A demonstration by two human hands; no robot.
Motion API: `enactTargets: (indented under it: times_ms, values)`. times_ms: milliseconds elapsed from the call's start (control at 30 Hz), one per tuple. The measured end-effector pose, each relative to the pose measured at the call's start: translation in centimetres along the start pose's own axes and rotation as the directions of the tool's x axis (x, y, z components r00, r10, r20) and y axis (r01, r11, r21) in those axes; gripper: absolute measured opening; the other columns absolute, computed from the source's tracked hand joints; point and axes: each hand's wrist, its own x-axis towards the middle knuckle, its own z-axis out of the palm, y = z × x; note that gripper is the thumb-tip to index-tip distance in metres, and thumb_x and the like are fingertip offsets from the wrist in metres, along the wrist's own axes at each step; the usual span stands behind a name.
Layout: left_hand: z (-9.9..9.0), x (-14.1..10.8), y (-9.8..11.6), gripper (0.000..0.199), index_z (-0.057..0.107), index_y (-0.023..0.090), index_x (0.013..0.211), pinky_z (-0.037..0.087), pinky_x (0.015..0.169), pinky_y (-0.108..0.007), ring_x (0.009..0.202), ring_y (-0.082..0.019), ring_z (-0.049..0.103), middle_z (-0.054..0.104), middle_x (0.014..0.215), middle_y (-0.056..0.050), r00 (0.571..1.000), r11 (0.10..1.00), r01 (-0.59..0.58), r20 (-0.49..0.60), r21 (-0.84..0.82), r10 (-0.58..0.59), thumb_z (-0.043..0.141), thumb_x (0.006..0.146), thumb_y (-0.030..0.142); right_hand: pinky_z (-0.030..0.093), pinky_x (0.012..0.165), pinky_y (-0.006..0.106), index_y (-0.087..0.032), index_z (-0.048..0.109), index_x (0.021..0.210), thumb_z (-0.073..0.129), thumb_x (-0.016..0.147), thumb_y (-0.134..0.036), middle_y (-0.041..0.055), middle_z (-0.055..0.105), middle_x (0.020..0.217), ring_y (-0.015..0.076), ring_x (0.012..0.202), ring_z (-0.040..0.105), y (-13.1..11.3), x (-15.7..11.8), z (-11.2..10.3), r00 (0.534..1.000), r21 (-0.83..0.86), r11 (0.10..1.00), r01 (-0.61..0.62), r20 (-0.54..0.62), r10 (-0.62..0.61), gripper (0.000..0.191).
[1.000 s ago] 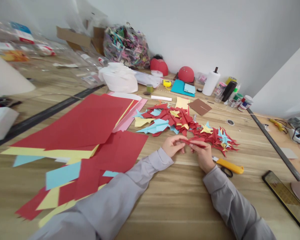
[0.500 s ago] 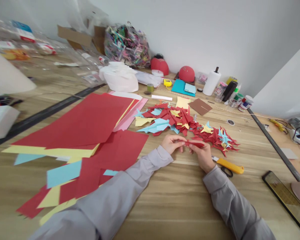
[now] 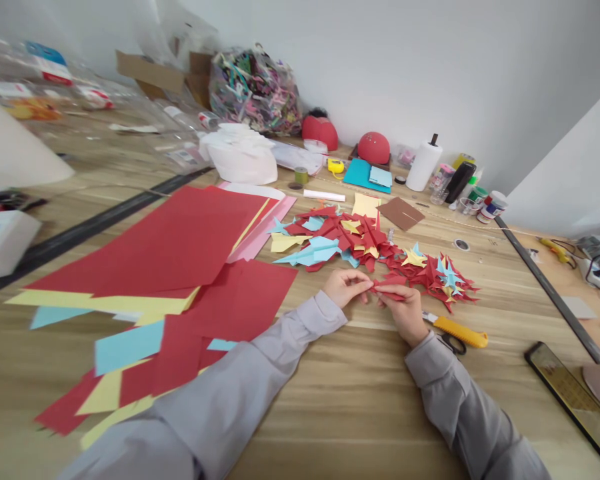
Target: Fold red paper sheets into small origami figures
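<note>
Between my two hands is a small folded piece of red paper (image 3: 391, 289), held just above the wooden table. My left hand (image 3: 347, 288) pinches its left end between thumb and fingers. At its other end, the fingers of my right hand (image 3: 405, 308) are closed on it; they hide part of the folds. Just beyond my hands lies a pile of folded paper figures (image 3: 330, 243) in red, yellow and blue. A second cluster of pointed folded figures (image 3: 445, 277) spreads to the right.
Large red paper sheets (image 3: 165, 240) with yellow and blue ones lie at left. A yellow utility knife (image 3: 461, 331) and scissors (image 3: 454, 344) are beside my right wrist. A phone (image 3: 575, 400) rests at right. Bottles (image 3: 492, 207) and a white roll (image 3: 424, 167) stand along the wall.
My right hand's fingers have shifted slightly along the red paper. My left hand keeps its pinch almost in the same place.
</note>
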Motion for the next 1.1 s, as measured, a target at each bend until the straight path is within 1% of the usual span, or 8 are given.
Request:
enactTargets:
  times_ms: [233, 500, 600, 700, 833, 933, 1033, 1100]
  values:
    - [-0.2, 0.3, -0.3, 0.041, 0.055, 0.013, 0.073, 0.045, 0.041, -0.022, 0.037, -0.011, 0.056, 0.062, 0.053, 0.002, 1.0, 0.994, 0.012, 0.007, -0.107, -0.011, 0.082, 0.049, 0.033, 0.047, 0.052, 0.025, -0.021, 0.074, 0.073, 0.069, 0.067, -0.02, -0.0004, 0.064, 0.054, 0.0116, 0.049, 0.055, 0.3, 0.0, -0.1, 0.999, -0.03, 0.998, 0.049, 0.01, -0.048, 0.009]
    - [-0.3, 0.2, -0.4, 0.041, 0.054, 0.013, 0.076, 0.044, 0.041, -0.021, 0.037, -0.011, 0.056, 0.061, 0.052, 0.002, 0.999, 0.997, -0.036, 0.002, -0.073, 0.036, 0.081, 0.051, 0.031, 0.047, 0.054, 0.026, -0.021, 0.072, 0.074, 0.065, 0.067, -0.016, -0.0006, 0.065, 0.058, 0.0121, 0.051, 0.056, 0.4, -0.1, -0.2, 0.999, -0.018, 0.999, 0.037, 0.027, -0.036, 0.011]
    - [-0.3, 0.4, -0.4, 0.041, 0.054, 0.013, 0.076, 0.043, 0.04, -0.021, 0.036, -0.01, 0.055, 0.061, 0.051, 0.002, 0.999, 0.996, -0.042, -0.03, -0.078, 0.04, 0.081, 0.051, 0.031, 0.046, 0.056, 0.026, -0.022, 0.069, 0.092, 0.063, 0.066, -0.015, -0.0007, 0.066, 0.064, 0.0138, 0.057, 0.058, 0.0, -0.2, -0.1, 0.996, 0.065, 0.998, 0.009, 0.083, -0.014, 0.028]
    - [-0.4, 0.5, -0.6, 0.042, 0.053, 0.013, 0.075, 0.042, 0.04, -0.021, 0.035, -0.01, 0.054, 0.061, 0.051, 0.003, 0.997, 0.995, -0.052, -0.067, -0.09, 0.046, 0.081, 0.051, 0.032, 0.047, 0.058, 0.028, -0.021, 0.058, 0.117, 0.056, 0.07, -0.021, 0.0016, 0.067, 0.074, 0.0168, 0.065, 0.06, -0.6, -0.2, -0.1, 0.993, 0.216, 0.976, -0.021, 0.115, -0.004, 0.046]
    - [-0.4, 0.5, -0.5, 0.04, 0.053, 0.013, 0.075, 0.042, 0.04, -0.021, 0.036, -0.01, 0.054, 0.06, 0.05, 0.003, 0.997, 0.997, -0.054, -0.061, -0.063, 0.05, 0.08, 0.051, 0.031, 0.049, 0.061, 0.03, -0.021, 0.044, 0.129, 0.048, 0.08, -0.039, 0.0045, 0.066, 0.087, 0.018, 0.074, 0.061, -0.9, 0.1, -0.1, 0.997, 0.366, 0.93, -0.028, -0.052, 0.051, 0.053]
    - [-0.3, 0.2, -0.2, 0.039, 0.054, 0.013, 0.075, 0.043, 0.041, -0.021, 0.036, -0.01, 0.054, 0.06, 0.051, 0.003, 0.999, 0.999, -0.037, -0.018, -0.039, 0.036, 0.08, 0.052, 0.03, 0.05, 0.066, 0.029, -0.022, 0.04, 0.13, 0.062, 0.074, -0.038, 0.0027, 0.064, 0.086, 0.0166, 0.075, 0.06, -0.6, 0.3, 0.0, 0.984, 0.296, 0.954, -0.058, -0.145, 0.105, 0.063]
    - [-0.2, 0.1, -0.1, 0.038, 0.055, 0.012, 0.076, 0.043, 0.041, -0.021, 0.036, -0.01, 0.054, 0.06, 0.053, 0.002, 0.999, 0.999, -0.035, -0.005, -0.022, 0.035, 0.079, 0.052, 0.029, 0.05, 0.061, 0.028, -0.024, 0.037, 0.131, 0.076, 0.061, -0.031, 0.0002, 0.062, 0.08, 0.0149, 0.066, 0.058, -0.2, 0.5, 0.1, 0.989, 0.195, 0.977, -0.087, -0.102, 0.108, 0.08]
    - [-0.2, 0.1, -0.1, 0.039, 0.055, 0.012, 0.077, 0.043, 0.041, -0.021, 0.036, -0.01, 0.055, 0.06, 0.055, 0.002, 0.998, 0.998, -0.051, -0.031, -0.024, 0.05, 0.079, 0.052, 0.029, 0.05, 0.059, 0.027, -0.023, 0.039, 0.129, 0.078, 0.057, -0.03, 0.0003, 0.062, 0.08, 0.0146, 0.064, 0.058, -0.1, 0.5, 0.2, 0.991, 0.166, 0.982, -0.087, -0.088, 0.103, 0.082]
